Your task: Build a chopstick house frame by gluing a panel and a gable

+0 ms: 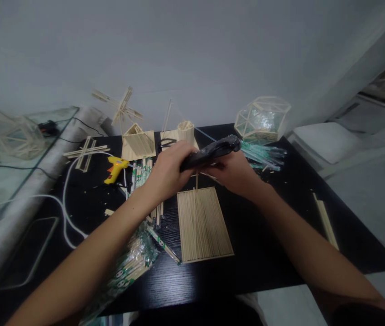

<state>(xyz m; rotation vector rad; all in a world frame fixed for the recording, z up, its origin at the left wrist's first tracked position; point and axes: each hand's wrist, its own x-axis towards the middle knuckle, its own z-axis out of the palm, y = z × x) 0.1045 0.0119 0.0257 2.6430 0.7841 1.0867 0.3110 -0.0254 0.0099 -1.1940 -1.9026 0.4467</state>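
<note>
Above the middle of the table, my left hand (175, 167) is closed around a long black object (209, 151), whose kind is hard to make out. Its far end reaches over my right hand (236, 174), which is closed with its fingers partly hidden; what it grips I cannot make out. Below both hands a flat panel of wooden sticks (206, 226), laid side by side, rests on the black table (260, 253). A thin stick (197, 181) stands out between the hands and the panel's far edge.
Left of my hands are a yellow glue gun (116, 168) with a white cord and wrapped chopsticks (131, 262). Behind stand a stick box (140, 141), a round stick cup (186, 132) and a faceted stick frame (263, 118). Green-white wrappers (262, 154) and loose sticks (326, 222) lie right.
</note>
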